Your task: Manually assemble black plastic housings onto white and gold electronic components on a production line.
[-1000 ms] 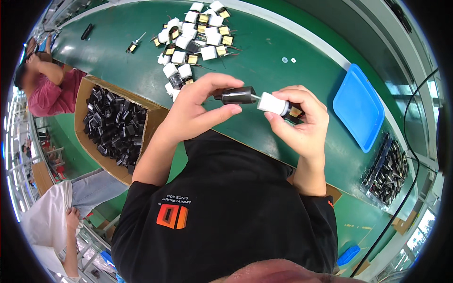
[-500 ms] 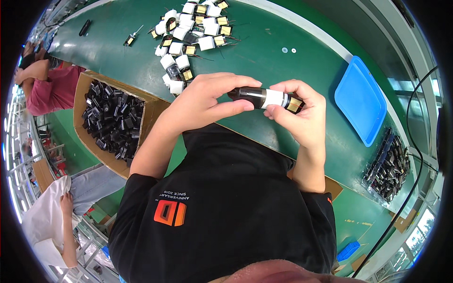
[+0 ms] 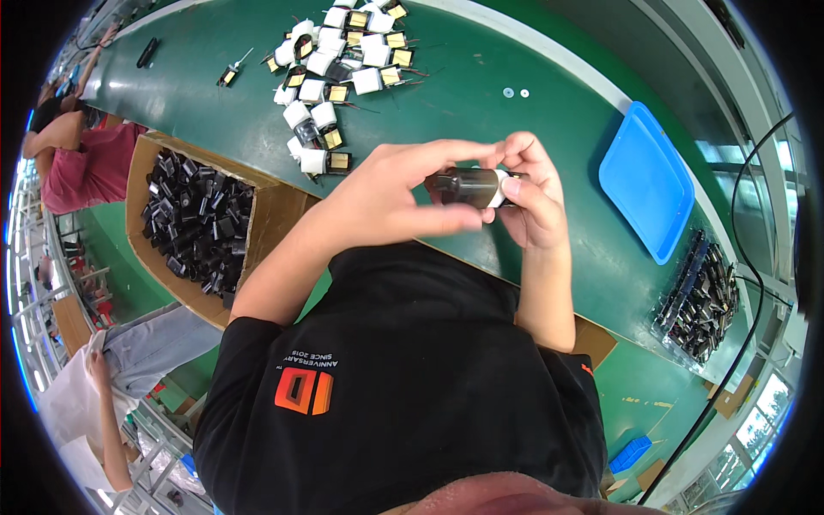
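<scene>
Over the table's near edge, my right hand [image 3: 536, 193] grips a short cylindrical device [image 3: 468, 186] with a dark, see-through body and a white section. Its thumb presses on the white part, and its fingers cover the far end. Around the dark end, my left hand [image 3: 390, 193] is open, its thumb and forefinger stretched out along either side. The left forefinger reaches the right fingertips. Beyond my hands lies a heap of similar white parts [image 3: 330, 64] with yellow-faced ends and thin wires.
An open cardboard box [image 3: 245, 279] of small black parts stands at left. At right are a blue tray [image 3: 648, 184] and a clear tray of dark pieces [image 3: 699, 300]. Two small washers [image 3: 517, 93] lie on the green table [image 3: 463, 64]. Other people are at far left.
My left thumb and fingers have loosened from the dark end and straightened. My right hand has shifted left and turned, covering the yellow-faced end of the device.
</scene>
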